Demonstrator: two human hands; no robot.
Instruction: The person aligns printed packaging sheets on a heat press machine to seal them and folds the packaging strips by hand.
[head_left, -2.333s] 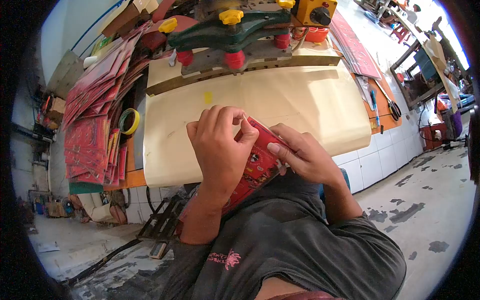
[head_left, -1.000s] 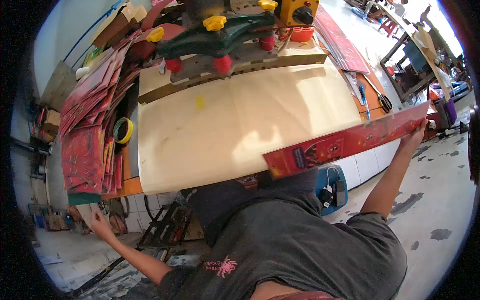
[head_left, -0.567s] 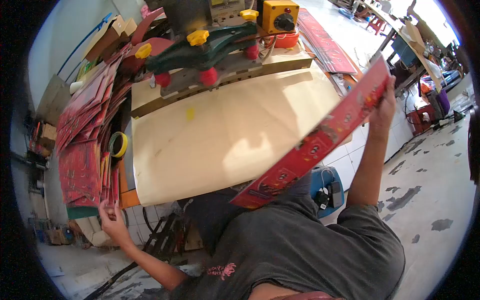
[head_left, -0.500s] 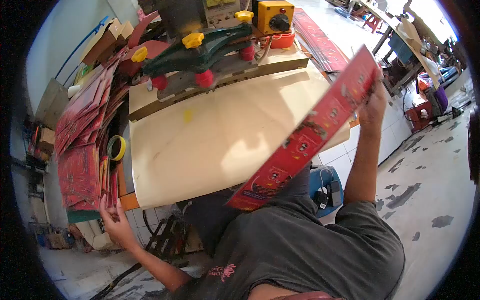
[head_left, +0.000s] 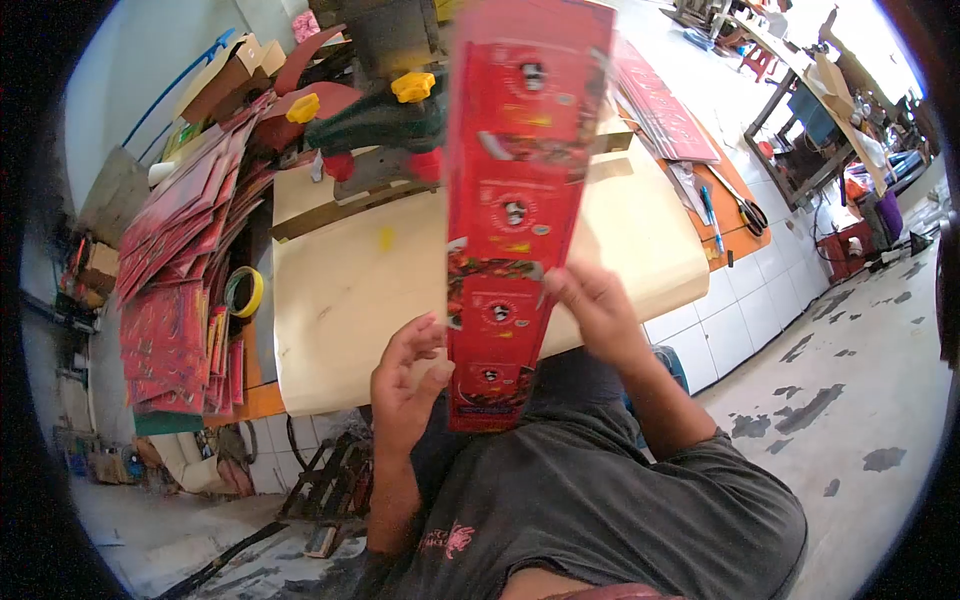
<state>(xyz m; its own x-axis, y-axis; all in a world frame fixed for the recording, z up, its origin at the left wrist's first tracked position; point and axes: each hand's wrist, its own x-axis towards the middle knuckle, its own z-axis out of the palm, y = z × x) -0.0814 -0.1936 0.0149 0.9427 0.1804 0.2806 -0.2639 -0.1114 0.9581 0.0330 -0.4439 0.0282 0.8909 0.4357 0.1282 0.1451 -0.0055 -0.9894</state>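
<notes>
A long red printed strip (head_left: 513,230), with a row of repeated round logos and food pictures, stands nearly upright in front of me. Its lower end is close to my lap. My right hand (head_left: 600,315) grips its right edge, thumb on the front; the other fingers are partly hidden. At the lower left edge is my left hand (head_left: 408,375), fingers bent and apart from the thumb, their tips at the edge. Whether they press on it I cannot tell. Behind the strip lies a cream sheet (head_left: 350,320) over the worktable.
Red printed pieces (head_left: 165,350) are piled at the left, beside a yellow tape roll (head_left: 243,292). A green machine with yellow knobs (head_left: 412,87) stands at the back, partly covered by the strip. More red strips (head_left: 670,120), scissors (head_left: 750,212) and a blue pen (head_left: 712,215) lie at the right.
My right hand has brought the strip left and turned it from slanted to nearly upright. My left hand has left the pile at the left and come to the strip's left edge.
</notes>
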